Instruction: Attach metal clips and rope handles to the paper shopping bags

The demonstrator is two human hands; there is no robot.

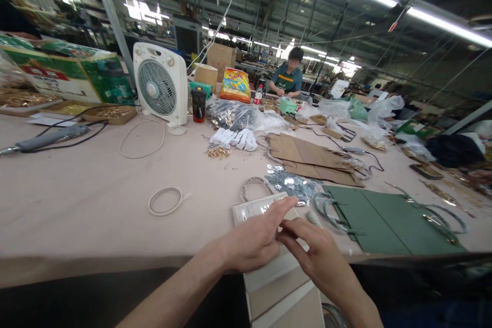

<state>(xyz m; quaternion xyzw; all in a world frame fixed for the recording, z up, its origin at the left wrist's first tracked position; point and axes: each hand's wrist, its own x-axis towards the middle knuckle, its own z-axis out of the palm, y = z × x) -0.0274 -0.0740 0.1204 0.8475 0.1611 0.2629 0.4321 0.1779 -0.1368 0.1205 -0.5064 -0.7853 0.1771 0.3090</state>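
Observation:
Both my hands meet over a flat white paper bag (265, 277) lying at the near edge of the table (77, 195). My left hand (255, 238) rests on the bag, forefinger stretched forward, the other fingers curled. My right hand (317, 253) lies beside it, fingertips pinched together against the left fingers over something too small to make out. A pile of small clear packets (288, 182) lies just beyond my fingers. A stack of flat green bags with rope handles (384, 218) lies to the right.
Brown paper bags (307, 156), white gloves (234, 138), a white fan (159, 82), a coiled white cord (165, 201) and bags of parts cover the far table. A person in a green top (288, 78) sits working at the far end.

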